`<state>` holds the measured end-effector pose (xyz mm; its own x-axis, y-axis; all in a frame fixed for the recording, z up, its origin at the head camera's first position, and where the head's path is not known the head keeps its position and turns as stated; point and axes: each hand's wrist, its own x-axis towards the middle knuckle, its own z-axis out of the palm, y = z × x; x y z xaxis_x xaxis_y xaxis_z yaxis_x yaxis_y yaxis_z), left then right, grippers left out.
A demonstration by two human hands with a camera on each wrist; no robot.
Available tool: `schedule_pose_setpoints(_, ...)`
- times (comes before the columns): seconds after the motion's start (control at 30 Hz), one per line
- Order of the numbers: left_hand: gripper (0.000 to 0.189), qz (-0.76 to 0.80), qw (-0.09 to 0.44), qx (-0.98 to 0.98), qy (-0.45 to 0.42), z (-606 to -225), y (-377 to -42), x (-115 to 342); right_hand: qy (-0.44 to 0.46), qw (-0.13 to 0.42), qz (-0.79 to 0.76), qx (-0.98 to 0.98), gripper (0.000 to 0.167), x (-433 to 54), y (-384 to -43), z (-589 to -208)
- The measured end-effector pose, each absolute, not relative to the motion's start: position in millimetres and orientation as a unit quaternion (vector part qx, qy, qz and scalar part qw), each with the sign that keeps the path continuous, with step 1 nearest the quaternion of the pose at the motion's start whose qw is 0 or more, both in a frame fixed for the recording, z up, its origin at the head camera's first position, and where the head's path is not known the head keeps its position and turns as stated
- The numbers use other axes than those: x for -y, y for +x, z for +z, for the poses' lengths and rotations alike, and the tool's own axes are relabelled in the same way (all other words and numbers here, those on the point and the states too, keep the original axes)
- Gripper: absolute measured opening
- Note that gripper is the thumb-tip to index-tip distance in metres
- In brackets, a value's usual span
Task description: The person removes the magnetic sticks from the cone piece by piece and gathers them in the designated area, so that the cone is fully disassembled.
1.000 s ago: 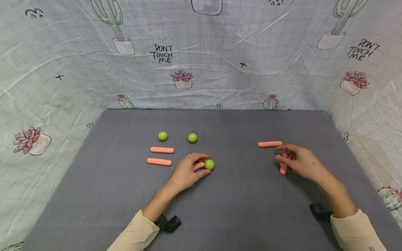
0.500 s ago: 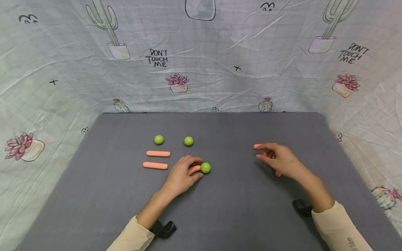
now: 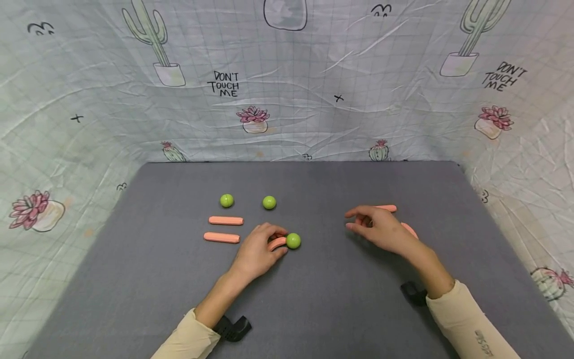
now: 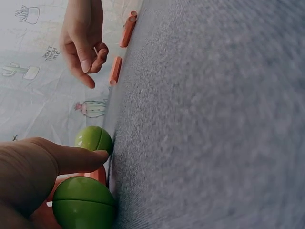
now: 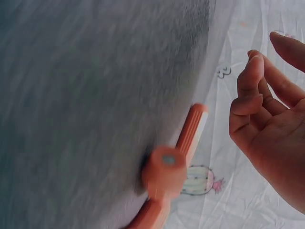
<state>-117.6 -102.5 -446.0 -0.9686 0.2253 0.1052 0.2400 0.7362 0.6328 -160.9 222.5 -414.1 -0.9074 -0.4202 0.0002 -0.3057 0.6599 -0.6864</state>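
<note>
In the head view my left hand (image 3: 255, 255) grips a curved orange rod (image 3: 276, 244) with a green ball (image 3: 293, 241) at its right end. The left wrist view shows a nearer green ball (image 4: 85, 204) on the orange assembly, with my thumb lying over it. My right hand (image 3: 381, 230) holds nothing, its fingers loosely bent above the table. Behind it are a straight orange rod (image 3: 387, 208) and a curved orange rod (image 3: 409, 230), both partly hidden. In the right wrist view a curved orange piece (image 5: 164, 179) with a hollow end lies near the straight rod (image 5: 192, 131).
Two loose green balls (image 3: 226, 200) lie at the back left of the grey table (image 3: 314, 299). Closer in are an upper straight orange rod (image 3: 226, 220) and a lower straight rod (image 3: 221, 238). A printed cloth (image 3: 296, 89) hangs around the back and sides.
My right hand has moved left, from over the orange rods on the right toward the middle, uncovering part of them. My left hand keeps its grip on the curved rod.
</note>
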Motion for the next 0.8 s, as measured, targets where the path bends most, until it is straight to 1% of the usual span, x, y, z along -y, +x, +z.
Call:
schedule_pose_setpoints(0.23,0.033,-0.345,0.006,0.931,-0.117,-444.6,-118.9,103.1,-0.202,0.106,-0.366,-0.902,0.028,-207.9,-162.8,-416.1)
schedule_pose_setpoints(0.8,0.018,-0.379,0.029,0.918,-0.114,-448.1,-121.1,105.1,-0.227,0.171,-0.372,-0.883,0.034,-171.6,-166.0,-419.8)
